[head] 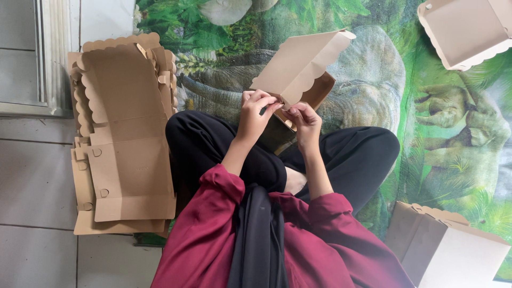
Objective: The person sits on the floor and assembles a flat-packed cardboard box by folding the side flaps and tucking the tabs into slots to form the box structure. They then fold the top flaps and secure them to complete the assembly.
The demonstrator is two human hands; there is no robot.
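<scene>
From up here I see both forearms raised over crossed legs in black trousers [213,144], red sleeves [224,186] pushed back to the elbow. My left hand [255,114] curls inward, fingers bent and pinching a small flap at the near corner of a cardboard box [301,66]. My right hand [305,120] sits just beside it, fingertips closed on the same corner from the other side, so the two hands nearly touch. The box hangs in the air above my knees, tilted away from me, half folded.

The box is plain brown card, matte and stiff, with a scalloped edge along its lid and a darker inner wall showing underneath. To my left a stack of flat cardboard sheets [125,133] lies on the floor, same brown card, same scalloped borders, with small round tabs and slots cut in. It rests partly on pale grey floor tiles [32,176]. Ahead is a green mat [453,133] printed with elephants and leaves.

A folded box [464,32] sits open at the far right corner, another folded box [448,248] near my right knee. Between these the mat in front of my knees gives free room; the sheet stack crowds my left thigh.
</scene>
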